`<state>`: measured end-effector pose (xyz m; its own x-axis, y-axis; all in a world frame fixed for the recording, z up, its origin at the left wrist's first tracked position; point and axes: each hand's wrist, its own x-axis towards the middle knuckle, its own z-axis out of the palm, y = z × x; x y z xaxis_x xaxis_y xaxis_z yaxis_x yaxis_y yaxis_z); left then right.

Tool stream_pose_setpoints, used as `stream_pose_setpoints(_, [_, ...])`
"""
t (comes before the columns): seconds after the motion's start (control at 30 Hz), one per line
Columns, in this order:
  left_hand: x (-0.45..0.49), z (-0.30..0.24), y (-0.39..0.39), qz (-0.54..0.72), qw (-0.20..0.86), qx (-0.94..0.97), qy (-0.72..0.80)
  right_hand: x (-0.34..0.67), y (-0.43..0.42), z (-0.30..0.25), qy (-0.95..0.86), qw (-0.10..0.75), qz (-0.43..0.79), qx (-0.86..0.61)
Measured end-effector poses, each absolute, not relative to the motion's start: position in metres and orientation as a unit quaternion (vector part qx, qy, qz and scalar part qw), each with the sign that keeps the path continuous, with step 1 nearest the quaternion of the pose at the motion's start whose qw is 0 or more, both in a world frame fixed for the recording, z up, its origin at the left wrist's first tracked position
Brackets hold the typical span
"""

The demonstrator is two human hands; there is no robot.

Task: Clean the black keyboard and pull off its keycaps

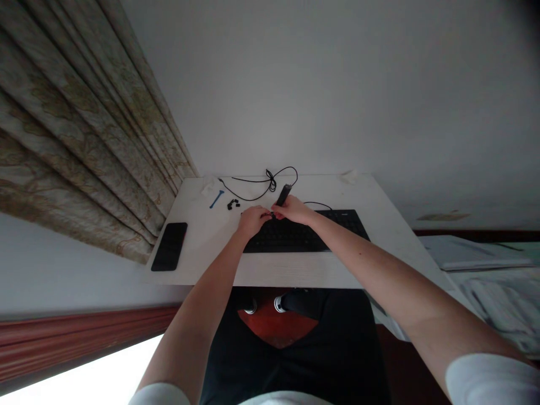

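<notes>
A black keyboard (pixel 287 239) lies on the white table below both hands. My right hand (pixel 293 209) is closed around a slim black brush (pixel 284 195), which tilts up and away, its rough-looking end pointing toward the wall. Over the keyboard's upper left part, my left hand (pixel 254 219) has its fingers pinched together close to my right fingertips. Whatever sits between the left fingers is too small and dark to make out. Left of the hands are several small black keycaps (pixel 233 203) and a blue keycap puller (pixel 216 198).
A black phone (pixel 169 246) lies near the left edge of the white table (pixel 278 270). A tied black cable (pixel 270 180) runs along the back. Crumpled white tissue (pixel 208 184) lies at the back left. A patterned curtain (pixel 84 112) hangs on the left; a wall stands behind.
</notes>
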<state>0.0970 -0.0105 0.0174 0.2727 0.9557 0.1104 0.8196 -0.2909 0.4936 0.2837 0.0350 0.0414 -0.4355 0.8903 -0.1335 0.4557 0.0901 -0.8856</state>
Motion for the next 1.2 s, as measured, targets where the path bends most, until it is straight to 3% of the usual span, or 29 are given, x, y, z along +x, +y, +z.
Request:
stream_pose_setpoints(0.6, [0.099, 0.026, -0.01, 0.188, 0.171, 0.764, 0.593, 0.265, 0.031, 0.087, -0.768, 0.216, 0.39, -0.459])
stream_pose_setpoints(0.7, [0.099, 0.029, -0.008, 0.177, 0.182, 0.758, 0.6, 0.263, 0.036, 0.096, -0.743, 0.209, 0.43, -0.468])
stream_pose_setpoints(0.87, [0.098, 0.029, -0.009, 0.181, 0.199, 0.77, 0.578, 0.277, 0.036, 0.087, -0.62, 0.27, 0.539, -0.501])
stream_pose_setpoints(1.2, [0.112, 0.029, -0.013, 0.152, 0.172, 0.788, 0.572, 0.313, 0.003, 0.062, -0.478, 0.406, 0.573, -0.527])
